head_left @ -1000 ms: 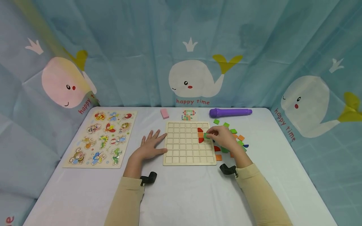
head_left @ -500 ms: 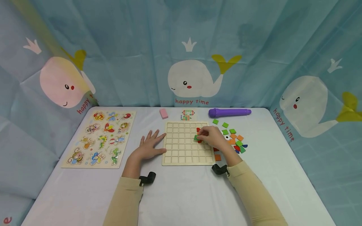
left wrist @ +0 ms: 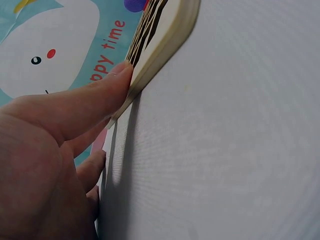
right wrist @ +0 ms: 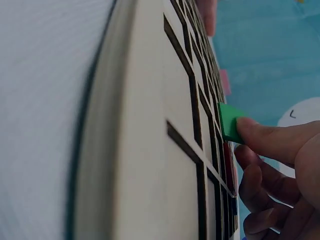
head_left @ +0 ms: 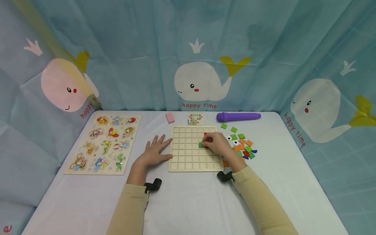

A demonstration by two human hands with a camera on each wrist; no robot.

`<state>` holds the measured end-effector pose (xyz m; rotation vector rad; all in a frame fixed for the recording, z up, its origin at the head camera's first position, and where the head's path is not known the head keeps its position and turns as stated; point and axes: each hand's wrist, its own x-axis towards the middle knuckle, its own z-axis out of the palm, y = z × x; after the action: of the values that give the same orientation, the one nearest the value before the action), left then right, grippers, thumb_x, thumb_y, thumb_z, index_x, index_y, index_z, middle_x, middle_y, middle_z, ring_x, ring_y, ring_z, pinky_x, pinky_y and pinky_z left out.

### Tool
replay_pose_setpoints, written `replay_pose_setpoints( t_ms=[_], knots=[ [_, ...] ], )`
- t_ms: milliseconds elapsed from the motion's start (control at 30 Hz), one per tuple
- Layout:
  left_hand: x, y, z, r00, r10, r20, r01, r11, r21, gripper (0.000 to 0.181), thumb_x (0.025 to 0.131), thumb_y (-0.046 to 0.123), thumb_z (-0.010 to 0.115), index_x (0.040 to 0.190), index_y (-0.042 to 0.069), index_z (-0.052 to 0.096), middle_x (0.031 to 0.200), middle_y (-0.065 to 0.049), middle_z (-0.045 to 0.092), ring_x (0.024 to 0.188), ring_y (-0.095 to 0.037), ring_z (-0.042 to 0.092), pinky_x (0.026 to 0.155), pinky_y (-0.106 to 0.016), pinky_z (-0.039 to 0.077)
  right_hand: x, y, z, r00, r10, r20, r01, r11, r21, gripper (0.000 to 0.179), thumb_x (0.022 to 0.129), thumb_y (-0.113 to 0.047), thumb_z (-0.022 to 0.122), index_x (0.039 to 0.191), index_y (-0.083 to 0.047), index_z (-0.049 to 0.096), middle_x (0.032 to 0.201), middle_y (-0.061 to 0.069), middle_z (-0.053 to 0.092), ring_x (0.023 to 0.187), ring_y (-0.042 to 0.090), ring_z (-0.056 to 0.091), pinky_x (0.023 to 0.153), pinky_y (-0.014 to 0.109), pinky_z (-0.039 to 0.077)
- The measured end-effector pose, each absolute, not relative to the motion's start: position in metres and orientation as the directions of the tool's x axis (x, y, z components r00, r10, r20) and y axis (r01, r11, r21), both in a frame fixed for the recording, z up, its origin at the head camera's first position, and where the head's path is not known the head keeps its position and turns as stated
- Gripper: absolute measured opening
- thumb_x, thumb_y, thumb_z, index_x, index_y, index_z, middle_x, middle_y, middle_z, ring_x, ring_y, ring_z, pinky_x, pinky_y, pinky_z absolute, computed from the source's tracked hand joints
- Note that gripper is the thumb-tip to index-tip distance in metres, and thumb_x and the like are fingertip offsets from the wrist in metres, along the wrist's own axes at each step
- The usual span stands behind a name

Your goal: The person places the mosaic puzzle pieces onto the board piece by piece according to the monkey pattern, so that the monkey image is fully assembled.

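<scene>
A wooden grid board (head_left: pixel 185 164) lies mid-table. My right hand (head_left: pixel 216 143) is over its right half, pinching a green square tile (head_left: pixel 201 145) at the grid. In the right wrist view, the thumb lies on that green tile (right wrist: pixel 230 122), which stands tilted with an edge against the board. Part of a red piece (head_left: pixel 206 134) shows beside the hand; the fingers hide the pieces below it. My left hand (head_left: pixel 154 152) rests spread on the table at the board's left side. Its thumb (left wrist: pixel 107 90) touches the board's edge in the left wrist view.
Loose green, orange, red and blue pieces (head_left: pixel 249 143) and white eye discs (head_left: pixel 236 143) lie right of the board. Behind it are a pattern card (head_left: pixel 195 119), a pink block (head_left: pixel 169 117) and a purple microphone (head_left: pixel 238 117). An insect puzzle (head_left: pixel 111 143) lies left.
My right hand has carried the green tile leftward from the board's right side, past the red and orange pieces, and down to the grid. The left hand stays at the board's edge.
</scene>
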<state>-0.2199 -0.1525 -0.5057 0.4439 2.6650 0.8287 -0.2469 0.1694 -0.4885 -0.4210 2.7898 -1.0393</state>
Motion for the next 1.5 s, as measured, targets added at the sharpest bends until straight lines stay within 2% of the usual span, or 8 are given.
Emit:
replay_pose_setpoints(
  t_ms=[367,633,767,1000,1267,1500],
  knots=[
    [-0.22,-0.152,-0.505,-0.905,0.377,-0.199,0.195,0.781,0.593,0.083,0.091,0.049,0.07,0.161,0.024,0.03,0.171,-0.012,0.008,0.156,-0.041,-0.01,0.12,-0.065,-0.012,-0.245,0.163,-0.487,-0.949,-0.313,-0.044,-0.237,0.798,-0.555,0.01,0.092,-0.028,0.075,0.097,-0.02,0.078,0.086,-0.006,0.071,0.077,0.01,0.061,0.075,0.033,0.052],
    [-0.221,-0.151,-0.506,-0.903,0.382,-0.197,0.201,0.78,0.593,0.084,0.091,0.05,0.069,0.161,0.024,0.03,0.17,-0.014,0.008,0.156,-0.042,-0.009,0.12,-0.065,-0.011,-0.241,0.171,-0.485,-0.957,-0.29,0.009,-0.237,0.763,-0.602,0.016,0.093,-0.025,0.074,0.105,-0.015,0.077,0.083,-0.003,0.066,0.073,0.014,0.056,0.068,0.032,0.047],
    [-0.221,-0.151,-0.505,-0.902,0.385,-0.196,0.201,0.776,0.598,0.084,0.091,0.051,0.069,0.161,0.024,0.03,0.17,-0.013,0.008,0.156,-0.041,-0.01,0.12,-0.065,-0.011,-0.238,0.178,-0.481,-0.965,-0.261,0.03,-0.222,0.75,-0.623,0.016,0.093,-0.024,0.075,0.106,-0.015,0.077,0.086,-0.002,0.068,0.073,0.015,0.058,0.066,0.032,0.049],
    [-0.22,-0.152,-0.505,-0.902,0.382,-0.201,0.198,0.781,0.593,0.083,0.092,0.05,0.069,0.161,0.024,0.03,0.17,-0.014,0.008,0.155,-0.042,-0.01,0.12,-0.065,-0.011,-0.236,0.196,-0.476,-0.973,-0.229,0.017,-0.189,0.76,-0.622,0.022,0.093,-0.024,0.075,0.112,-0.014,0.076,0.096,0.001,0.071,0.078,0.016,0.063,0.068,0.032,0.052],
    [-0.221,-0.151,-0.507,-0.9,0.385,-0.206,0.204,0.789,0.58,0.083,0.092,0.052,0.068,0.161,0.025,0.03,0.17,-0.013,0.008,0.155,-0.041,-0.01,0.12,-0.066,-0.011,-0.235,0.222,-0.478,-0.988,-0.153,-0.017,-0.105,0.753,-0.649,0.024,0.094,-0.026,0.073,0.115,-0.013,0.074,0.1,0.005,0.072,0.078,0.018,0.063,0.063,0.031,0.051],
    [-0.221,-0.151,-0.506,-0.904,0.375,-0.203,0.196,0.789,0.583,0.083,0.092,0.051,0.068,0.16,0.024,0.031,0.17,-0.013,0.008,0.155,-0.042,-0.009,0.12,-0.066,-0.011,-0.239,0.241,-0.482,-0.996,-0.089,-0.016,-0.058,0.766,-0.64,0.025,0.094,-0.026,0.073,0.115,-0.013,0.074,0.1,0.006,0.071,0.085,0.023,0.061,0.069,0.032,0.05]
  ],
)
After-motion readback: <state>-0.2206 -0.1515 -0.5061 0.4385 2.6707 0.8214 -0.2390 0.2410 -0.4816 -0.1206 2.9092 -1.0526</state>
